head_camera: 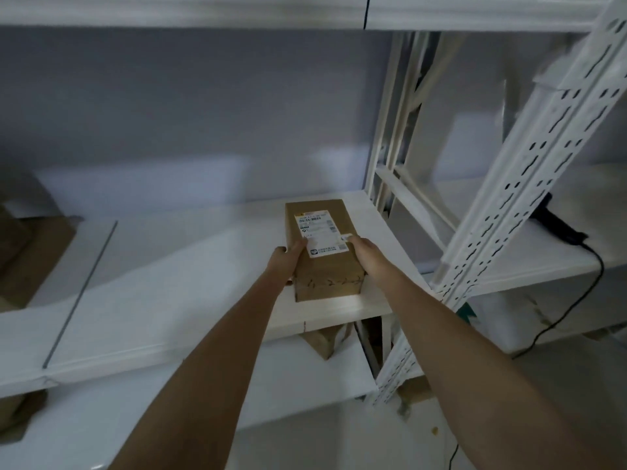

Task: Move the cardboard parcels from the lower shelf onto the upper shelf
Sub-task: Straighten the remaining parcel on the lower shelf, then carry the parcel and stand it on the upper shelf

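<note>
My left hand (284, 262) has its thumb lying over the top edge of the cardboard parcel (324, 245) and the rest of the fingers wrapped down its left side, so it is closed on the box. My right hand (364, 250) presses flat against the right side, fingertips reaching the edge of the white shipping label (318, 234) on top; between the two hands the parcel is clamped from both sides. The parcel is a plain brown box, long side running away from me, and its underside rests on the upper shelf (190, 273), near that shelf's right end and close to its front edge. Both bare forearms stretch forward and up from the bottom of the view. Just right of the parcel stands the white perforated upright (529, 184) of the rack. At the far left end of the same shelf sit other brown boxes (30, 252), blurred. Below the front edge, on the lower shelf (237, 391), I see the corner of another parcel (324, 340) poking out. On the neighbouring shelf to the right lies a black device (556, 222) with a black cable (576, 310) trailing down from it.
</note>
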Demonstrator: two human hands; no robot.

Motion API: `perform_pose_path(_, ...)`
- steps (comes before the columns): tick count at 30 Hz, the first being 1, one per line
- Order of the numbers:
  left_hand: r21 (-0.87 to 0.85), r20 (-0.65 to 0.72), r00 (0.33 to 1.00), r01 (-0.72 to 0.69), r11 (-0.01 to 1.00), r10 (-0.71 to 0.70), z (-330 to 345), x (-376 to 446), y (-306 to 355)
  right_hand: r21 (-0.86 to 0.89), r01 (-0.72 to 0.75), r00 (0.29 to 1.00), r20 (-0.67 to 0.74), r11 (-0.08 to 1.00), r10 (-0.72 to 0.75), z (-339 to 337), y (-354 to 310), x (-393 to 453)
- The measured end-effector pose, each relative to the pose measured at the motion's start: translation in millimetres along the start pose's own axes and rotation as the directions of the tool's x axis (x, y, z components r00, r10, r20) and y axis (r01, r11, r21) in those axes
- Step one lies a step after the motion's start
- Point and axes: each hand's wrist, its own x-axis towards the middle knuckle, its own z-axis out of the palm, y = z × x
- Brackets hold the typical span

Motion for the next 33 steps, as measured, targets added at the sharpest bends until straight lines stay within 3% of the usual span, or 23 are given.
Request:
perform_pose_path(15,-0.087,0.031,0.996,0.086,0.992,-0.083,-20.7,-30.6,-5.5,0.197,-0.007,1.000,-0.001,0.980,0.007,4.8,10.5,-24.4)
perform_pose_path(24,-0.091,-0.135,0.987,-0.094,0.991,0.082,-63.2,-76.1,-7.9,0.243,0.194,0.972,0.083,0.950,-0.220,37.1,3.9,-68.8)
perform_pose_path(33,-0.070,-0.249,0.965,-0.101,0.992,0.081,-146.0,-121.5,-57.7,0.249,0.172,0.939,0.253,0.953,-0.235,111.4,8.7,-97.8)
